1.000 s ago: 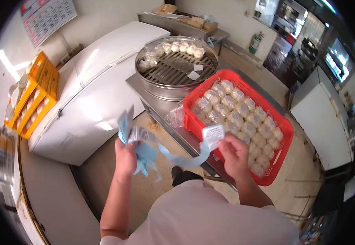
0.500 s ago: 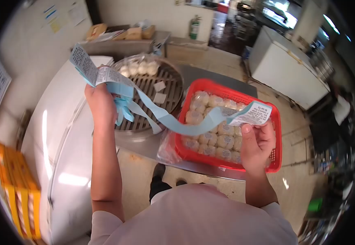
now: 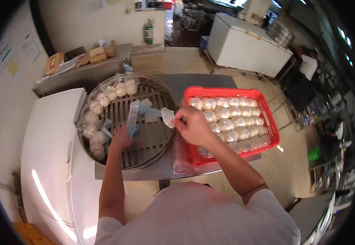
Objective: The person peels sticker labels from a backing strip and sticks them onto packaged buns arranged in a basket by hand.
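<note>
A strip of printed labels on pale blue backing (image 3: 144,109) stretches between my hands over a round slatted metal steamer tray (image 3: 155,141). My right hand (image 3: 195,125), closed in a pinch, holds the strip's right end beside the red basket (image 3: 272,122). Low over the slats, my left hand (image 3: 122,138) is at the strip's other end; its fingers are partly blurred, so their grip is unclear. Plastic-wrapped white buns (image 3: 111,93) line the tray's left and back rim. Rows of wrapped buns with round labels (image 3: 226,124) fill the basket.
Tray and basket share a metal table (image 3: 210,79). To the left is a white cabinet (image 3: 51,134); behind stands a ledge with cardboard boxes (image 3: 98,54). A fire extinguisher (image 3: 149,32) and a white chest freezer (image 3: 242,45) are farther back. Another person (image 3: 308,65) is at the far right.
Both hands have come down and closer together, with the label strip now low over the tray. My right hand has moved left from above the basket. The view has shifted, showing more of the tray.
</note>
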Available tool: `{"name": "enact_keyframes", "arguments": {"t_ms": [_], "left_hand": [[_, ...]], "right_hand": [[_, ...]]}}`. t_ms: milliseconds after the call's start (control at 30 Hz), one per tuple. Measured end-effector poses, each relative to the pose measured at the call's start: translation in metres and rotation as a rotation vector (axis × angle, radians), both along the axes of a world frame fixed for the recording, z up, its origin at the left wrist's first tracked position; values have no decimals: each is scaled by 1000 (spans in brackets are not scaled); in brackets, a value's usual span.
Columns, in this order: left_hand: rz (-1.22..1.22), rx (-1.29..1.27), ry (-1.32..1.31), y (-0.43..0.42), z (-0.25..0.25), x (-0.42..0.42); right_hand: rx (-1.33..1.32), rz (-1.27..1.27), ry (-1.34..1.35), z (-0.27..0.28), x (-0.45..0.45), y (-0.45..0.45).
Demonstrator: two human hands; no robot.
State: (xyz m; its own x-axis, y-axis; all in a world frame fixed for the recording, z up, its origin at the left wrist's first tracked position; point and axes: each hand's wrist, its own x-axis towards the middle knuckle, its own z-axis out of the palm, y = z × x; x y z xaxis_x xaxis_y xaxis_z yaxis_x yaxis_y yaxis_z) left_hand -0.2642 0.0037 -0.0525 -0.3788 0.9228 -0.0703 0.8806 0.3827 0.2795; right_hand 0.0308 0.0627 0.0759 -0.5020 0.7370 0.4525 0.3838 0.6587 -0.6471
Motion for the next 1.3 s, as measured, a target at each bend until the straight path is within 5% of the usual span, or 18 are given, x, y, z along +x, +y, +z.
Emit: {"name": "enact_keyframes", "arguments": {"t_ms": [100, 167, 267, 367, 433, 533, 667, 833, 933, 967, 1067, 1300], "left_hand": [[-108, 186, -186, 4, 1, 11], [-444, 654, -480, 2, 44, 48], [-835, 535, -655, -10, 132, 106], [-893, 166, -575, 15, 107, 116], [-731, 291, -815, 12, 107, 132], [-582, 341, -981, 10, 99, 154], [-611, 238, -1104, 12, 91, 192], [-651, 167, -1077, 27, 108, 252], [-498, 174, -1130, 37, 120, 298], [-457, 199, -1138, 40, 119, 312], [-449, 280, -1045, 47, 119, 350], [-450, 127, -790, 40, 128, 406]], "right_hand": [[-252, -6, 13, -8, 16, -10], [-391, 86, 15, -2, 25, -17], [-392, 284, -133, 15, 29, -24], [-486, 199, -132, 34, 52, -25], [-588, 154, -177, 44, 84, -18], [-884, -47, 119, 16, 127, -11], [-784, -71, 573, -7, 145, -4], [-712, 12, 559, 8, 174, 10], [-454, -83, 490, 8, 200, 18], [-75, -91, 329, 9, 214, 26], [57, -102, 197, 8, 243, 26], [-118, 86, 157, -26, 296, 34]]}}
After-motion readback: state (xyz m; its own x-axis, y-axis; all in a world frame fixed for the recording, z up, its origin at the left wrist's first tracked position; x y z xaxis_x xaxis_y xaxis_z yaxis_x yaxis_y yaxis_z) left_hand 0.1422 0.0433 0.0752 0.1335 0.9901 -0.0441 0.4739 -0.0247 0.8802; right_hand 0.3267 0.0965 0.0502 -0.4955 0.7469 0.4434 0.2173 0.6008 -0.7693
